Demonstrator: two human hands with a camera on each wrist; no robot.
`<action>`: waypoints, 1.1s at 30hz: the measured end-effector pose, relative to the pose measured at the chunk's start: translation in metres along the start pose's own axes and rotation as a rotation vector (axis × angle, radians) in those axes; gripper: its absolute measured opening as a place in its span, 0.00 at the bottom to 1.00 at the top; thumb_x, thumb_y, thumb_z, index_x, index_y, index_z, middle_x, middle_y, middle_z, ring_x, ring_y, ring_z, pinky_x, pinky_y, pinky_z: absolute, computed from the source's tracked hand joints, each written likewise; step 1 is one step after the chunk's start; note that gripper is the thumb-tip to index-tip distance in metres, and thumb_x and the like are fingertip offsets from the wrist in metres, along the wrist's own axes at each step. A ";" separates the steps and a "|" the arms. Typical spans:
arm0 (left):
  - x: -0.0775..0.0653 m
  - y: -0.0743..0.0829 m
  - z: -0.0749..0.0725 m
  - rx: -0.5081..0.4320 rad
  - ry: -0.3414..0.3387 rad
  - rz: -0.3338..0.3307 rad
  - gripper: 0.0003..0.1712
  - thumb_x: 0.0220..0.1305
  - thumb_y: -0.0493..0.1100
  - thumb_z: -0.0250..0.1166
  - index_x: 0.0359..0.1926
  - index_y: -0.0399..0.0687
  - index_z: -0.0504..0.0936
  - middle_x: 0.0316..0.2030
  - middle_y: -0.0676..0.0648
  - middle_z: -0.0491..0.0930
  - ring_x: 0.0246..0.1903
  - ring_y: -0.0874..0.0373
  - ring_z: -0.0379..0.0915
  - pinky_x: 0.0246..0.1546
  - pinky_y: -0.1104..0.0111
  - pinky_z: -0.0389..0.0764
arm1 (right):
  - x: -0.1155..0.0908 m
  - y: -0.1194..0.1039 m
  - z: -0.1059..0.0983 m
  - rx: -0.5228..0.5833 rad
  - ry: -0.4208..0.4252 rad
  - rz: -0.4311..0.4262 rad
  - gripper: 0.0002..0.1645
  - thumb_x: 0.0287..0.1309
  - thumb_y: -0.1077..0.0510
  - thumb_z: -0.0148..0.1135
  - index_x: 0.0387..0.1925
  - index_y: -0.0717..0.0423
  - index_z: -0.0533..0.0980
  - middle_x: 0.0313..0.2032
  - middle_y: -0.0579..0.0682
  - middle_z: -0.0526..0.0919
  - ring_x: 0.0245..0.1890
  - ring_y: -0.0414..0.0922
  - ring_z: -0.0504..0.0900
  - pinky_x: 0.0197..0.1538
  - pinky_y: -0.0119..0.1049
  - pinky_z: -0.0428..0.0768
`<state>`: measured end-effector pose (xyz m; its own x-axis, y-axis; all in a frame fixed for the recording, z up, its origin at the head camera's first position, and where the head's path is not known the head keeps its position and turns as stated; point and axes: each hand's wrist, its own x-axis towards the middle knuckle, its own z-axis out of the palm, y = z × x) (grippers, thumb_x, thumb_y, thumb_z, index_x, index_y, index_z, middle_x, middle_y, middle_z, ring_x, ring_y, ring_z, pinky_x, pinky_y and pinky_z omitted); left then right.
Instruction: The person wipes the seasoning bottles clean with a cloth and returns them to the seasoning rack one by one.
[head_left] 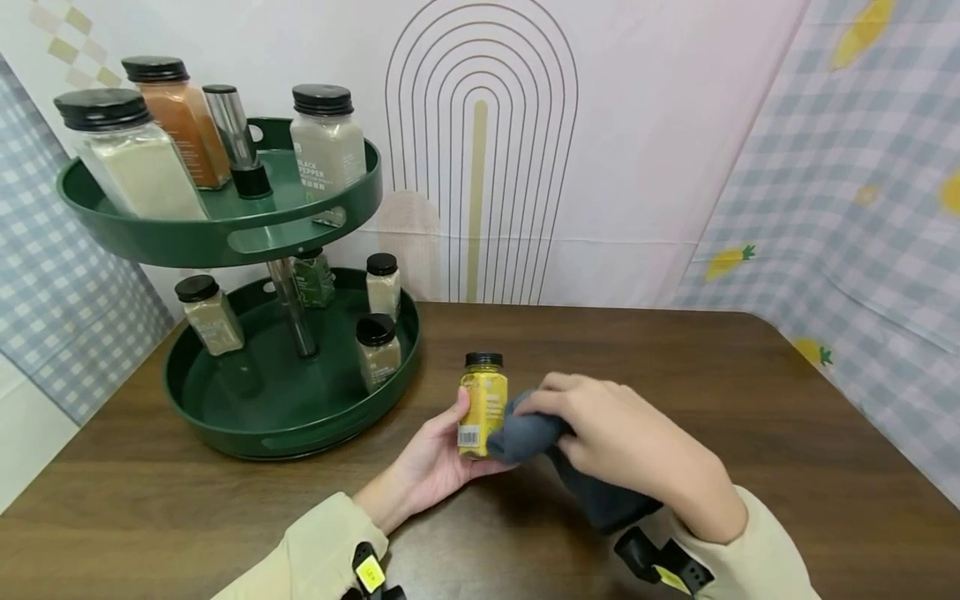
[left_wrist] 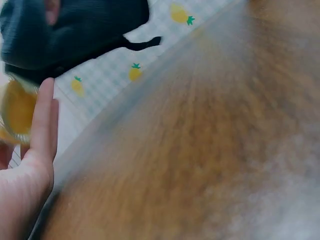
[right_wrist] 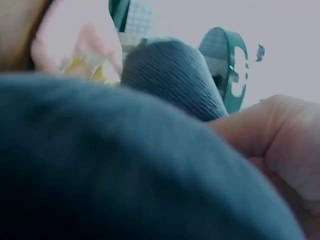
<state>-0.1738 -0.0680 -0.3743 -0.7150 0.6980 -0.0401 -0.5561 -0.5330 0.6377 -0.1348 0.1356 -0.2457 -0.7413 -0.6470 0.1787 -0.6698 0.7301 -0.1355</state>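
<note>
My left hand [head_left: 435, 463] grips a small yellow spice jar [head_left: 484, 402] with a black lid and a barcode label, holding it upright above the table. My right hand [head_left: 618, 429] pinches a dark blue-grey cloth [head_left: 528, 429], whose bunched end overlaps the jar's lower right side in the head view. The rest of the cloth hangs below that hand. Seen from the left wrist, the jar's base [left_wrist: 19, 110] faces the camera beside the fingers, close under the cloth [left_wrist: 85, 30]. In the right wrist view the cloth [right_wrist: 170, 75] covers much of the jar.
A green two-tier turntable rack [head_left: 285, 446] stands at the left. Its upper tier bears large jars, including black pepper [head_left: 327, 150], and a metal post [head_left: 232, 133]. Several small jars, one of them pale [head_left: 383, 287], stand on the lower tier. Patterned cloths back the wooden table [head_left: 787, 467].
</note>
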 end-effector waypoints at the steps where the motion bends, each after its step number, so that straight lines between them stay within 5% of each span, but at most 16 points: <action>1: 0.001 0.000 0.000 0.008 -0.030 -0.007 0.33 0.70 0.62 0.40 0.68 0.50 0.54 0.54 0.47 0.72 0.55 0.52 0.71 0.56 0.57 0.72 | 0.000 0.001 -0.001 -0.006 0.045 0.015 0.24 0.45 0.70 0.61 0.42 0.43 0.80 0.36 0.38 0.78 0.33 0.37 0.78 0.35 0.36 0.77; 5: 0.002 -0.002 0.000 0.062 -0.092 -0.027 0.36 0.69 0.63 0.37 0.71 0.53 0.49 0.60 0.43 0.69 0.62 0.47 0.64 0.63 0.49 0.62 | 0.006 0.001 0.004 -0.019 0.166 0.070 0.24 0.46 0.68 0.62 0.46 0.46 0.78 0.40 0.42 0.78 0.35 0.41 0.79 0.37 0.40 0.79; 11: 0.004 -0.005 0.001 0.143 -0.031 0.022 0.34 0.69 0.61 0.38 0.68 0.49 0.55 0.52 0.49 0.75 0.53 0.56 0.72 0.55 0.61 0.72 | 0.011 -0.001 0.014 -0.042 0.252 0.102 0.25 0.44 0.68 0.65 0.47 0.48 0.78 0.41 0.45 0.78 0.40 0.45 0.80 0.38 0.44 0.80; 16: 0.004 -0.009 0.001 0.216 -0.042 0.045 0.32 0.68 0.59 0.44 0.64 0.46 0.59 0.51 0.53 0.76 0.51 0.60 0.71 0.53 0.66 0.71 | 0.011 0.001 0.014 -0.030 0.337 0.122 0.25 0.43 0.67 0.67 0.47 0.50 0.78 0.41 0.45 0.78 0.42 0.45 0.79 0.40 0.44 0.79; 20: 0.004 -0.010 0.002 0.223 -0.021 0.047 0.32 0.68 0.58 0.47 0.66 0.45 0.58 0.52 0.53 0.74 0.53 0.61 0.69 0.55 0.66 0.69 | 0.010 0.003 0.015 -0.058 0.302 0.074 0.24 0.42 0.68 0.66 0.45 0.50 0.78 0.41 0.45 0.77 0.42 0.45 0.78 0.40 0.44 0.79; 25: 0.004 -0.008 0.002 0.149 0.040 0.058 0.21 0.68 0.57 0.46 0.55 0.53 0.67 0.47 0.55 0.75 0.48 0.64 0.70 0.51 0.70 0.70 | 0.009 0.001 0.014 -0.075 0.210 0.016 0.22 0.41 0.67 0.67 0.42 0.47 0.80 0.41 0.44 0.76 0.42 0.44 0.78 0.38 0.41 0.80; 33: 0.005 -0.004 -0.001 0.042 0.091 0.070 0.28 0.68 0.60 0.40 0.60 0.48 0.61 0.49 0.53 0.75 0.50 0.64 0.71 0.54 0.71 0.71 | 0.005 -0.006 0.012 -0.044 0.036 -0.066 0.23 0.38 0.69 0.64 0.38 0.45 0.80 0.35 0.41 0.72 0.33 0.38 0.74 0.32 0.33 0.75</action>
<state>-0.1753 -0.0627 -0.3782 -0.7877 0.6128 -0.0628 -0.4868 -0.5568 0.6731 -0.1353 0.1256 -0.2560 -0.6929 -0.6863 0.2211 -0.7142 0.6953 -0.0799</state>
